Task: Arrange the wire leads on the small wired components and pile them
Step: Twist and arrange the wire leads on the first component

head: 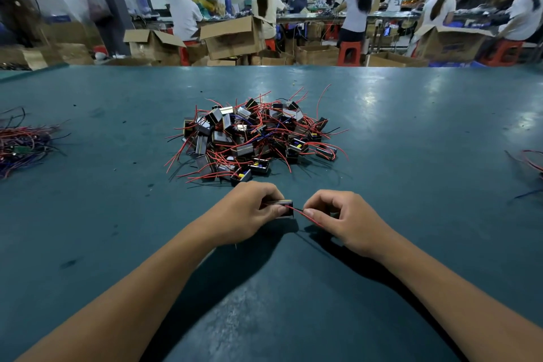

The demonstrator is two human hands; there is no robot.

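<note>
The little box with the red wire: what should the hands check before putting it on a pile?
1. Left hand grips the little box: ok.
2. Right hand pinches the red wire: ok.
3. Wire pulled straight between the hands: ok.
4. All its other wires tidy: cannot tell, fingers hide them.
5. Big pile sits just ahead of the hands: ok.
6. Bare table beside the hands: ok.
</note>
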